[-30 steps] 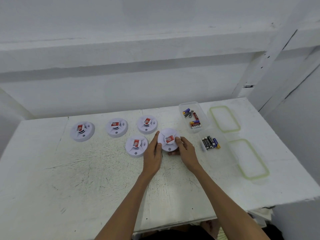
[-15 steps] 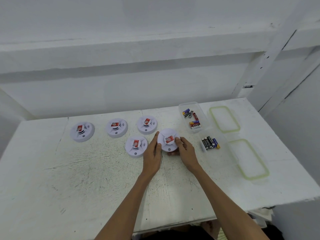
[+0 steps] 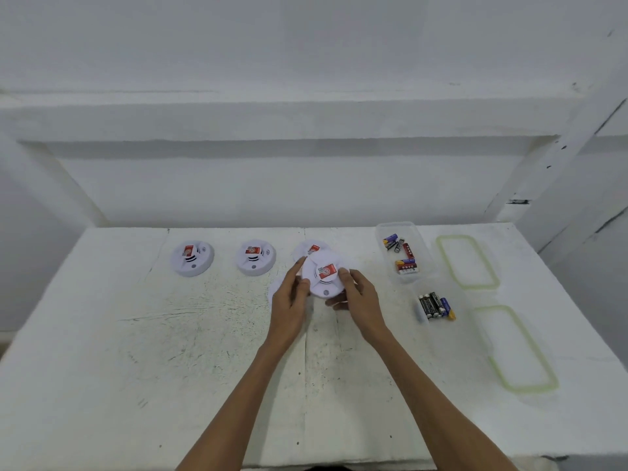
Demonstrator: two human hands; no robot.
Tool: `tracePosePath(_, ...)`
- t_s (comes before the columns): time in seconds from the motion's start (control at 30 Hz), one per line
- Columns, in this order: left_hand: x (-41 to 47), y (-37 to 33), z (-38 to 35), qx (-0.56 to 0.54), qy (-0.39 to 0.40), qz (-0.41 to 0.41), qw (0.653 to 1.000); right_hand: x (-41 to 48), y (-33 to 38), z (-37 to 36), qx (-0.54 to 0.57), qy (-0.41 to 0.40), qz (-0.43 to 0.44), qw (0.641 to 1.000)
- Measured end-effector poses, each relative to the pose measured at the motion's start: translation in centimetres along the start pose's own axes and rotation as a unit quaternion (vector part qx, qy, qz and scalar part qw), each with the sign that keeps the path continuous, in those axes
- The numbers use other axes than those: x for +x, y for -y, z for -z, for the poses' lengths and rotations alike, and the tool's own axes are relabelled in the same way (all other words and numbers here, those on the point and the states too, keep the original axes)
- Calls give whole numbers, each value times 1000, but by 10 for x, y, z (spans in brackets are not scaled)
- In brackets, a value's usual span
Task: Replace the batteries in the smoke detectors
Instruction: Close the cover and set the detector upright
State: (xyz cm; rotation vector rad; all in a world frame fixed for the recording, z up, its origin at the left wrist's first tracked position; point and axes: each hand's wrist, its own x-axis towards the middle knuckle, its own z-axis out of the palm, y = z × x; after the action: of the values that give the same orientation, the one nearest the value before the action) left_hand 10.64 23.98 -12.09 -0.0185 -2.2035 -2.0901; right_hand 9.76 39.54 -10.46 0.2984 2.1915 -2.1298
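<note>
A white round smoke detector (image 3: 323, 274) with a red sticker is lifted a little off the white table (image 3: 204, 351), tilted toward me. My left hand (image 3: 291, 304) grips its left rim and my right hand (image 3: 360, 297) grips its right rim. Two more detectors lie at the back left (image 3: 192, 258) and back middle (image 3: 255, 257). Another detector (image 3: 311, 248) shows partly behind the held one. One more detector (image 3: 274, 291) is mostly hidden behind my left hand. A clear box (image 3: 402, 249) holds mixed batteries, and a nearer clear box (image 3: 436, 305) holds black batteries.
Two clear lids with green seals lie at the right, one at the back (image 3: 467, 261) and one nearer (image 3: 516, 348). A white wall and ledge run behind the table. The table's front edge is close to me.
Both hands have raised the detector from the table and tipped it toward me; it now covers part of the detector behind it. The view also shifted down.
</note>
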Motion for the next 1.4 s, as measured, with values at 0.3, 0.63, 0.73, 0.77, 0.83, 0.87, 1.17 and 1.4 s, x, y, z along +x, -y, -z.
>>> tracePosePath(0.3, -4, -2, 84, 8, -132, 25, 991, 2, 19, -92, -15, 75, 6, 997)
tracePosePath(0.63, -36, 18, 163, 52, -183, 90, 978, -8, 11, -161, -72, 237, -48, 968)
tracePosePath(0.73, -36, 23, 169, 108, -155, 49, 981, -8, 9, -166, -99, 271, -60, 956)
tracePosePath(0.77, -34, 25, 169, 122, -151, 36, 980, -8, 8, -168, -112, 275, -61, 953)
tracePosePath(0.83, -29, 29, 172, 154, -165, 21, 974, -8, 8, -169, -135, 274, -62, 950)
tracePosePath(0.87, -28, 31, 174, 171, -176, 18, 969, -8, 8, -170, -146, 271, -61, 950)
tracePosePath(1.17, -30, 35, 180, 228, -193, -8, 954, -1, 0, -174, -208, 278, -38, 937)
tracePosePath(1.4, -26, 53, 183, 326, -186, 36, 926, -1, -4, -174, -214, 278, -27, 936)
